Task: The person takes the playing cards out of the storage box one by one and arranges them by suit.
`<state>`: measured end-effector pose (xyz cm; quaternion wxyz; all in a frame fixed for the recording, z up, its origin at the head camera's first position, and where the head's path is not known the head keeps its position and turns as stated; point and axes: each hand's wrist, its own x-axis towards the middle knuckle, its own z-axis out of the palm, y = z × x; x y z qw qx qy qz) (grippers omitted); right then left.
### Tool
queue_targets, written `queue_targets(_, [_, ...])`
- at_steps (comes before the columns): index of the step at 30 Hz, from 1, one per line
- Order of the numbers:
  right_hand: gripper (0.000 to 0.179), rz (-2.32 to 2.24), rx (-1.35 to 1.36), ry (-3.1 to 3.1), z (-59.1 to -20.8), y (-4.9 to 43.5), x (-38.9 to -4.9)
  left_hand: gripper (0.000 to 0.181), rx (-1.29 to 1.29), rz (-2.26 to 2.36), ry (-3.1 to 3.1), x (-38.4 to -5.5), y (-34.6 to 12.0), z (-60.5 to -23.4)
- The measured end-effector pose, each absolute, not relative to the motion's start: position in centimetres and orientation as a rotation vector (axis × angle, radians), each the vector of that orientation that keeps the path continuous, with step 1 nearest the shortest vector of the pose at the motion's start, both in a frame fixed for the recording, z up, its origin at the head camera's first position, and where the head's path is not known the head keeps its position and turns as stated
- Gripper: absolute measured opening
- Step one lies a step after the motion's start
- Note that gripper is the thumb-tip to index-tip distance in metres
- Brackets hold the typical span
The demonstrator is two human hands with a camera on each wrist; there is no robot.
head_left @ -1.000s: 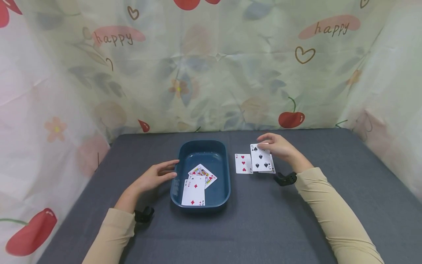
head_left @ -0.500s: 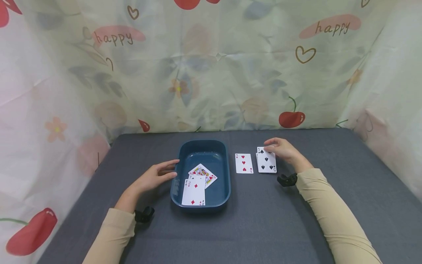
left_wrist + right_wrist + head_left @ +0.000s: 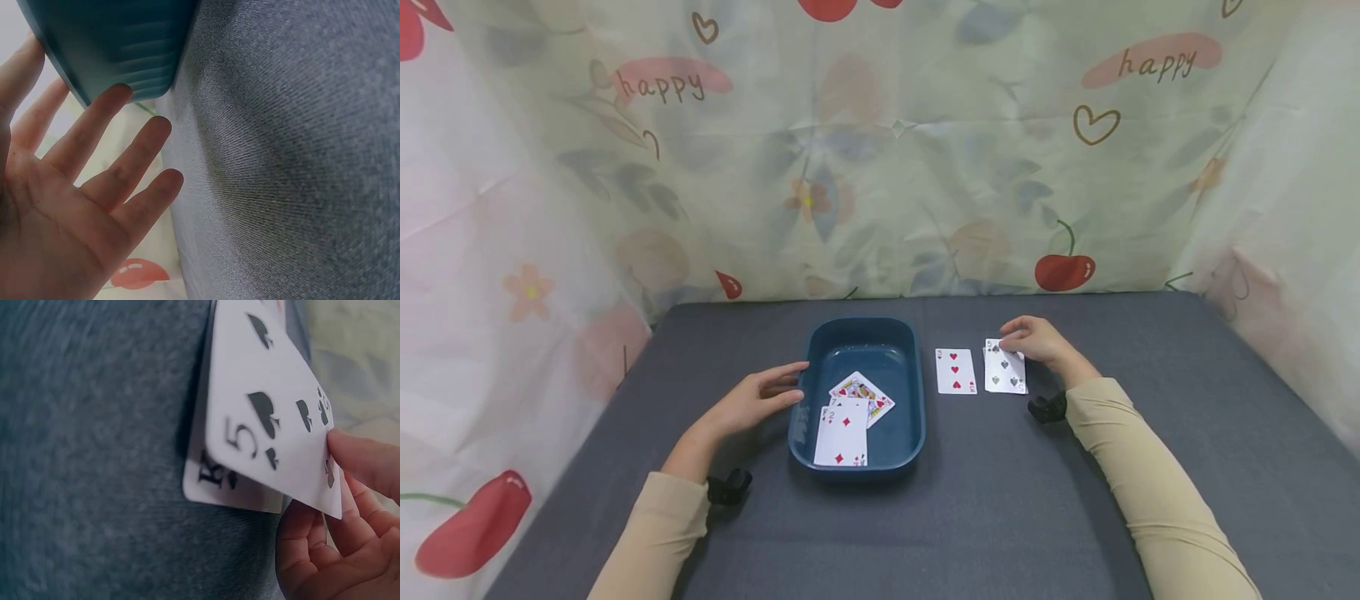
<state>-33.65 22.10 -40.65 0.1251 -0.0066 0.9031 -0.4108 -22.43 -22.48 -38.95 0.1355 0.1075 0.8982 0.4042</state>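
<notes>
My right hand (image 3: 1041,343) pinches the five of spades (image 3: 1006,375) by its far edge, thumb on the face. The right wrist view has the five of spades tilted over a black king (image 3: 209,472), most of which it covers. Left of them the three of hearts (image 3: 955,372) lies face up on the table. My left hand (image 3: 747,408) has its fingers extended against the left side of a blue tray (image 3: 917,400). Inside the tray, the two of diamonds (image 3: 841,442) overlaps a seven (image 3: 852,402) and a red face card (image 3: 872,392).
A dark grey cloth (image 3: 925,533) covers the table. Behind it hangs a printed curtain (image 3: 895,208) with cherries and hearts, which also encloses both sides. Each wrist wears a black band (image 3: 730,487).
The five of spades has moved right, off the three of hearts, and down over the black king, carried by my right hand. My left hand and the tray have stayed put.
</notes>
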Motion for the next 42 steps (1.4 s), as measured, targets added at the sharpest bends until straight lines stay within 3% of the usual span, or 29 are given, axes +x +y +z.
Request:
queue_targets(18, [0.034,-1.164,-0.172,2.749,-41.1,21.9,-34.2,0.058,0.3,1.162,2.61,-22.5,-22.5,-39.0])
queue_targets(29, [0.036,-1.098,-0.124,2.792,-41.1,21.9,-34.2,0.058,0.298,1.171,2.606,-22.5,-22.4,-39.0])
queue_targets(42, [0.034,-1.155,-0.19,2.81,-39.5,21.5,-33.4,0.058,0.329,1.189,2.594,-22.3,-22.4,-38.7])
